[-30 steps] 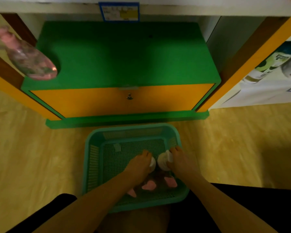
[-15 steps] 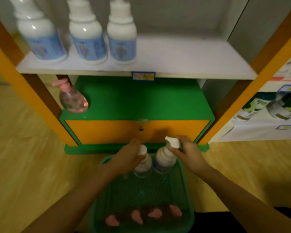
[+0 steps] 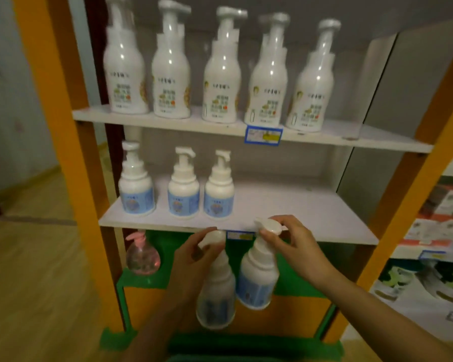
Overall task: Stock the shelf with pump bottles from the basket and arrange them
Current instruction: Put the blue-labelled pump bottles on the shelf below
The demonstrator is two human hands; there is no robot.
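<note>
My left hand (image 3: 191, 259) grips the pump head of a white blue-labelled pump bottle (image 3: 216, 296), which hangs below it. My right hand (image 3: 296, 244) pinches the pump head of a second such bottle (image 3: 258, 278). Both bottles hang just below the front edge of the middle shelf (image 3: 285, 212). Three matching bottles (image 3: 183, 189) stand on that shelf's left half. The basket's green rim (image 3: 246, 347) shows at the bottom edge.
The upper shelf (image 3: 351, 137) carries several taller white pump bottles (image 3: 221, 71). A pink pump bottle (image 3: 141, 254) stands on the green cabinet (image 3: 296, 288) below. Orange uprights (image 3: 55, 126) frame the shelving. More boxed goods (image 3: 434, 231) fill the unit at right.
Both hands have lifted a bottle each out of the basket up to the middle shelf's front edge. The view has tilted upward, bringing the upper shelf into sight.
</note>
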